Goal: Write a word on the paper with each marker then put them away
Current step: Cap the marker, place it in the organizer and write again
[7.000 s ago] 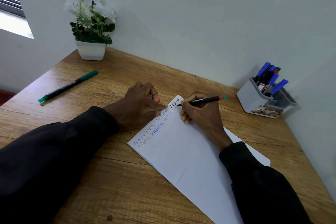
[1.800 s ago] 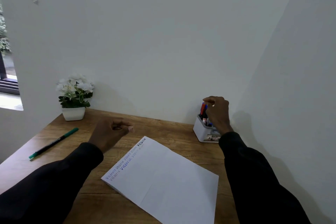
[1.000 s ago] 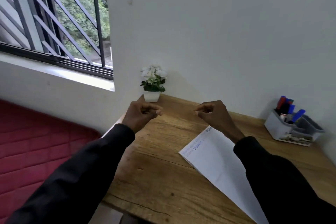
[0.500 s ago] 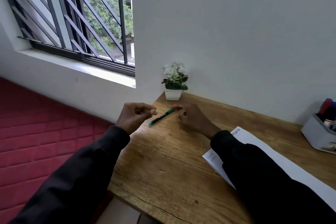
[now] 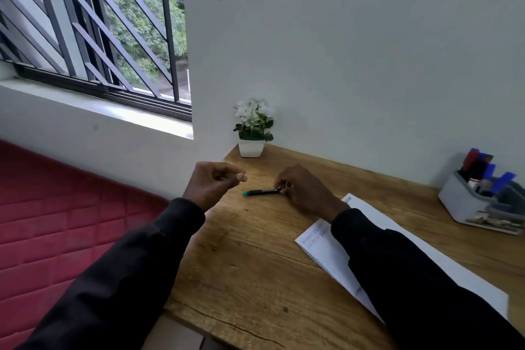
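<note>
Just in front of the flower pot point(image 5: 251, 148), on the wooden desk point(image 5: 255, 264), I note the green marker point(image 5: 262, 192), roughly level, its green end towards the pot's left side. My right hand point(image 5: 305, 193), in front of the pot and a little to its right, has its fingers curled down over the marker's dark end and pinches it; whether the marker rests on the desk or is just clear of it, I cannot tell. My left hand point(image 5: 211, 182), raised in front of the pot on its left, is curled with the thumb against the forefinger; I see nothing in it. Paper point(image 5: 326, 244) with written lines lies further from the pot, to the right, partly under my right sleeve. Grey holder point(image 5: 466, 204) with the other markers point(image 5: 480, 167) stands well to the pot's right, by the same wall.
</note>
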The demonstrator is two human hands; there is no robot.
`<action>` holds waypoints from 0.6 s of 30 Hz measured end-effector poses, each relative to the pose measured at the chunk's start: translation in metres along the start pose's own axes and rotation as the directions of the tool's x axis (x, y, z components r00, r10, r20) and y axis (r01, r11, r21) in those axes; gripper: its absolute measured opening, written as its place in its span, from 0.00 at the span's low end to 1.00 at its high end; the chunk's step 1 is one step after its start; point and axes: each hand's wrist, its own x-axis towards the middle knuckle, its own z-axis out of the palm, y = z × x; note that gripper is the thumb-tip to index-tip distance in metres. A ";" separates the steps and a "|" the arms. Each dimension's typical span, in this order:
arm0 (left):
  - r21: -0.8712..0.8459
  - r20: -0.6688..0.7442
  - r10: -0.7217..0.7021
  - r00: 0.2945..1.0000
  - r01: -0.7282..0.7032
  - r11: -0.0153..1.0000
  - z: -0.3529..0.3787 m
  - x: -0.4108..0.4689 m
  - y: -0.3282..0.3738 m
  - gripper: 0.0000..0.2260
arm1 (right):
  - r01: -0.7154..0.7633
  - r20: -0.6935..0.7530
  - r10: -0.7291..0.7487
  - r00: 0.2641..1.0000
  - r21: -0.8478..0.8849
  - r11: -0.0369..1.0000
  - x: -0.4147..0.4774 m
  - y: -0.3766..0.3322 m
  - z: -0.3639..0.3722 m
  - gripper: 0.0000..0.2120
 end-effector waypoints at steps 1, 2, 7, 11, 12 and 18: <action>-0.004 0.006 0.003 1.000 -0.003 1.000 0.006 0.000 0.001 0.06 | -0.008 0.002 0.008 1.000 -0.016 1.000 -0.007 0.006 -0.004 0.08; -0.005 0.012 0.006 1.000 -0.006 1.000 0.012 0.001 0.002 0.06 | -0.018 -0.006 0.018 1.000 -0.015 1.000 -0.014 0.011 -0.008 0.09; 0.002 0.072 0.015 0.997 -0.015 1.000 0.047 0.004 0.007 0.04 | -0.130 -0.165 0.176 0.970 0.258 0.957 -0.053 0.029 -0.042 0.08; -0.011 0.159 0.033 0.987 -0.032 0.999 0.081 0.004 0.017 0.06 | -0.173 -0.179 0.340 0.923 0.598 0.782 -0.085 0.028 -0.075 0.04; -0.012 0.188 0.044 0.981 -0.042 0.999 0.091 0.004 0.022 0.07 | -0.157 -0.182 0.367 0.912 0.672 0.724 -0.092 0.028 -0.081 0.03; -0.049 0.337 0.122 0.934 -0.112 0.993 0.140 0.000 0.052 0.10 | -0.062 -0.185 0.458 0.869 0.878 0.474 -0.125 0.027 -0.105 0.09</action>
